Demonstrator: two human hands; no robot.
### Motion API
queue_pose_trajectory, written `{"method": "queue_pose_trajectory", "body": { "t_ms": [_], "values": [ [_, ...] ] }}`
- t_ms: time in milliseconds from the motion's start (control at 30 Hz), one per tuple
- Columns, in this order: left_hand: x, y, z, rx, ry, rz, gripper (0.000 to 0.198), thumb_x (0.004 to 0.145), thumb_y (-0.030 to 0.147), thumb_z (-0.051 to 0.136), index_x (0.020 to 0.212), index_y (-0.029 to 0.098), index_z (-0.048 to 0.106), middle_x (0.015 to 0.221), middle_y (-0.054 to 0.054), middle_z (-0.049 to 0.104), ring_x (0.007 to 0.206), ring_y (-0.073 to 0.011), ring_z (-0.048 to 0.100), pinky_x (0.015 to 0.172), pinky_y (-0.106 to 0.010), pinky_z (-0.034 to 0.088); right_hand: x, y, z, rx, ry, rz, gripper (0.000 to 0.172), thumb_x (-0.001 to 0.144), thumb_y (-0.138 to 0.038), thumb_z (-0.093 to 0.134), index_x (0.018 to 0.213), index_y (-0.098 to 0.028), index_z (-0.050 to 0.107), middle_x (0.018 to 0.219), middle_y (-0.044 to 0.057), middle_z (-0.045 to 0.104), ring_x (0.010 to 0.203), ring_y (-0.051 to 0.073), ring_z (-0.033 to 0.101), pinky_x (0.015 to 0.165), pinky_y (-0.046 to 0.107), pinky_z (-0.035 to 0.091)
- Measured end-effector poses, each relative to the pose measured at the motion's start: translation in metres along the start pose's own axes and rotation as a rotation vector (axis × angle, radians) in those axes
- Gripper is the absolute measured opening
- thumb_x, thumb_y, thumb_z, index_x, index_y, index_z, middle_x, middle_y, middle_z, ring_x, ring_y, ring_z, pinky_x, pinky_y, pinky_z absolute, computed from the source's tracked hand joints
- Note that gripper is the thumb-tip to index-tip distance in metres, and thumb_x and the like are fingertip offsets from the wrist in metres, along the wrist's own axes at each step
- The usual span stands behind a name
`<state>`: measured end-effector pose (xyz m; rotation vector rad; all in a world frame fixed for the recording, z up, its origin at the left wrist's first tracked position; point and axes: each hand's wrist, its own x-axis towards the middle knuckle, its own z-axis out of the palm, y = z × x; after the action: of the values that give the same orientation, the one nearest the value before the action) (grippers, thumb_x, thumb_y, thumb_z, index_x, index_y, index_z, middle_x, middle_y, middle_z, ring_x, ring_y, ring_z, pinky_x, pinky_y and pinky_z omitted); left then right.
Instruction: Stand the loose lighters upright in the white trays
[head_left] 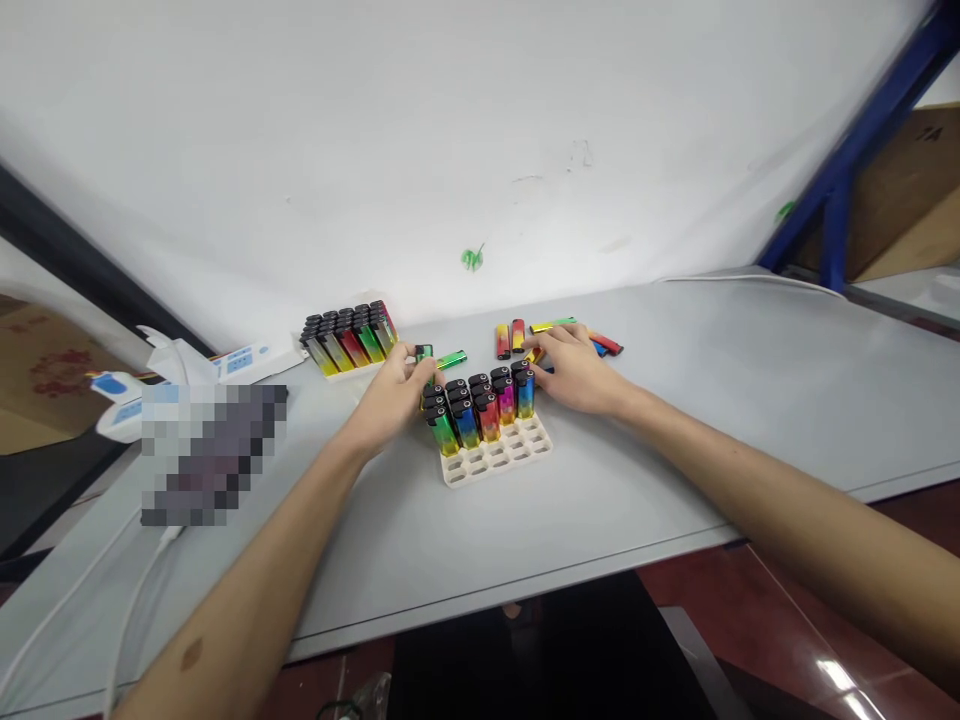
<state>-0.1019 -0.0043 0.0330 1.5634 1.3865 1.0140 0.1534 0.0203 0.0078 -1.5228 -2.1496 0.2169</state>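
A cream tray (496,462) with oval holes stands on the table, its back rows filled with upright, black-topped lighters in green, blue, red and pink; its front holes hold none. At the tray's back left corner, my left hand (397,392) is closed, thumb and finger pinching a green lighter (424,352) with a black top. Beside it lies another green lighter (451,360). My right hand (576,368) reaches over the tray's right side, fingers curved and apart, above a yellow lighter (534,356) among loose ones. Whether its fingertips touch that lighter I cannot tell.
Behind my left hand stands a second tray of lighters (349,340). Two red-yellow lighters (510,338) and several others lie near the wall. On the left are a power strip (251,360), cables and a dark, blurred-out device (217,455). A blue frame (836,230) rises at right.
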Motion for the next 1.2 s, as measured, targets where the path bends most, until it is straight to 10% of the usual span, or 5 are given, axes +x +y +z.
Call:
{"method": "queue_pose_trajectory", "body": {
  "t_ms": [400, 767, 1200],
  "values": [
    [0.007, 0.005, -0.005, -0.397, 0.285, -0.120, 0.055, 0.091, 0.063, 0.045, 0.056, 0.020, 0.045, 0.046, 0.006, 0.032, 0.032, -0.0061, 0.028, 0.034, -0.020, 0.018, 0.001, 0.003, 0.002, -0.007, 0.025, -0.026, 0.045, 0.094, -0.045, 0.049, 0.123, -0.017, 0.068, 0.125, 0.016, 0.065, 0.133, 0.040, 0.040, 0.112, 0.055, 0.033],
    [0.004, 0.014, -0.003, -0.552, 0.229, -0.036, 0.027, 0.090, 0.034, 0.041, 0.067, 0.022, 0.046, 0.044, 0.006, 0.034, 0.031, -0.0079, 0.027, 0.034, -0.019, 0.017, 0.000, 0.000, 0.000, -0.008, 0.001, -0.019, 0.046, 0.094, -0.045, 0.049, 0.124, -0.016, 0.067, 0.124, 0.016, 0.065, 0.135, 0.039, 0.040, 0.113, 0.053, 0.032],
    [0.005, 0.005, 0.000, -0.419, 0.254, -0.063, 0.048, 0.091, 0.060, 0.048, 0.065, 0.020, 0.052, 0.045, 0.006, 0.035, 0.032, -0.0065, 0.030, 0.034, -0.019, 0.019, 0.000, 0.000, 0.000, -0.011, 0.004, -0.028, 0.045, 0.093, -0.043, 0.049, 0.125, -0.017, 0.068, 0.127, 0.016, 0.064, 0.135, 0.040, 0.040, 0.112, 0.057, 0.033]
  ]
}}
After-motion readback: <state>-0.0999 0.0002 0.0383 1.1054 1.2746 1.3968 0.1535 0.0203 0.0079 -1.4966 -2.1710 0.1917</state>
